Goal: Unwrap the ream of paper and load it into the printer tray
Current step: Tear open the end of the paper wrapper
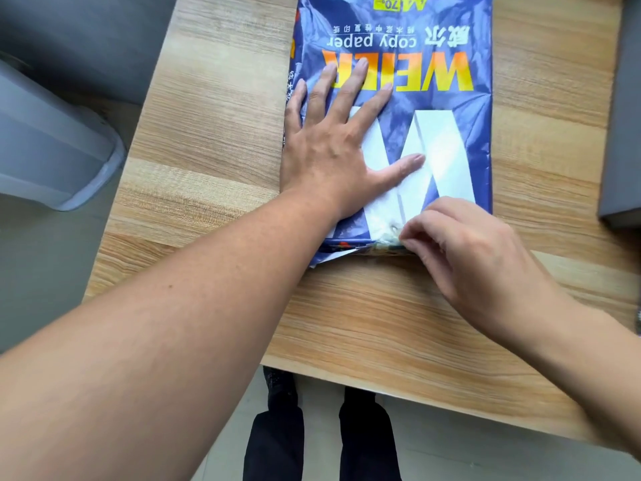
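A ream of copy paper (447, 43) in a blue wrapper with orange and white lettering lies flat on the wooden table (215, 133). My left hand (333, 144) presses flat on its top, fingers spread. At the ream's near end my right hand (461, 258) pinches the folded wrapper flap (381, 243) between thumb and fingertips. That flap is torn and crumpled, with a white inner edge showing at the near left corner. No printer tray is clearly in view.
A grey plastic device (52, 144) stands off the table's left side. A dark grey box edge (624, 133) sits at the far right of the table. Below the near table edge are my legs and shoes (322, 428) on a pale floor.
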{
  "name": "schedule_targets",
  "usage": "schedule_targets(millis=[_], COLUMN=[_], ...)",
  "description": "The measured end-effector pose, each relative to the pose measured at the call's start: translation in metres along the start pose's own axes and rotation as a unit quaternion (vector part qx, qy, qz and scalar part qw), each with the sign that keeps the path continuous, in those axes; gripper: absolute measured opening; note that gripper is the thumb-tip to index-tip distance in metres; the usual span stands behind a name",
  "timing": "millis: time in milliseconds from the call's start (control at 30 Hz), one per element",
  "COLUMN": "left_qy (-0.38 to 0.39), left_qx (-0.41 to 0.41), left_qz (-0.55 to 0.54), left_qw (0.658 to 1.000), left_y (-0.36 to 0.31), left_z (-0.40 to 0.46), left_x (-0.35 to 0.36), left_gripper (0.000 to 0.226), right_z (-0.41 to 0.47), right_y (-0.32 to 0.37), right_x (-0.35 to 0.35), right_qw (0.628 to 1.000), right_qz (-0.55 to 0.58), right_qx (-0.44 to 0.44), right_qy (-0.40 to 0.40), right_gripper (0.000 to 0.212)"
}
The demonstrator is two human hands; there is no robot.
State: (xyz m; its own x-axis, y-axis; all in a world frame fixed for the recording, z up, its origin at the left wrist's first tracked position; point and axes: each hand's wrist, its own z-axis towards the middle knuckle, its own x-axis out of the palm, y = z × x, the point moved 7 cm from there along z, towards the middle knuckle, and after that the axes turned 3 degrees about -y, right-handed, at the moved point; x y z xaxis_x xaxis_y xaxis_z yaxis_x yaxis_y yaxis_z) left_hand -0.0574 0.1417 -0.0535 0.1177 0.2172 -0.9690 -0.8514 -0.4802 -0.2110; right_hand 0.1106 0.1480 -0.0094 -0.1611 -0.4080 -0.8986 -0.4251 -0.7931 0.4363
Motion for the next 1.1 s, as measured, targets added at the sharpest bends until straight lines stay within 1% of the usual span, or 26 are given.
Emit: schedule_targets(millis=[100,267,400,500,567,667,833,867,933,1000,1100], left_qy=[-0.004,0.002,0.002,0.001,-0.002,-0.010,-0.010,-0.011,-0.013,-0.011,-0.010], left_qx=[-0.001,0.000,0.002,0.004,0.005,0.008,0.009,0.008,0.007,0.009,0.010], left_qz=[-0.001,-0.002,-0.002,-0.004,-0.007,-0.009,-0.014,-0.017,-0.018,-0.015,-0.010], left_qw=[1.000,1.000,1.000,1.000,1.000,1.000,1.000,1.000,1.000,1.000,1.000], left_y=[-0.001,-0.001,-0.001,0.000,-0.001,-0.001,-0.001,0.000,0.000,-0.001,-0.001], left_z=[0.000,0.000,0.000,0.001,0.000,-0.001,-0.001,-0.001,-0.001,-0.002,-0.002], left_x=[-0.001,0.000,0.000,0.000,-0.001,-0.001,-0.002,-0.002,-0.003,-0.002,-0.002], left_gripper=[0.092,0.093,0.093,0.093,0.092,0.090,0.086,0.085,0.083,0.082,0.081], right_z=[-0.005,-0.017,-0.034,-0.040,-0.040,-0.038,-0.049,-0.053,-0.062,-0.065,-0.062], right_y=[0.007,0.010,0.015,0.014,0.015,0.018,0.021,0.022,0.021,0.016,0.013], right_x=[-0.004,-0.003,0.000,-0.002,-0.006,-0.009,-0.009,-0.009,-0.005,-0.001,0.001], right_qw=[1.000,0.997,0.996,0.993,0.991,0.990,0.987,0.986,0.986,0.985,0.981], right_qz=[-0.011,0.024,0.044,0.044,0.027,0.010,0.073,0.069,0.054,0.062,0.104], right_qx=[0.009,0.059,0.047,0.050,0.043,0.021,-0.020,-0.026,-0.029,-0.021,-0.019], right_qy=[-0.004,-0.035,-0.066,-0.102,-0.127,-0.139,-0.145,-0.150,-0.156,-0.157,-0.165], right_gripper=[0.012,0.007,0.004,0.006,0.005,0.005,0.008,0.010,0.021,0.039,0.065])
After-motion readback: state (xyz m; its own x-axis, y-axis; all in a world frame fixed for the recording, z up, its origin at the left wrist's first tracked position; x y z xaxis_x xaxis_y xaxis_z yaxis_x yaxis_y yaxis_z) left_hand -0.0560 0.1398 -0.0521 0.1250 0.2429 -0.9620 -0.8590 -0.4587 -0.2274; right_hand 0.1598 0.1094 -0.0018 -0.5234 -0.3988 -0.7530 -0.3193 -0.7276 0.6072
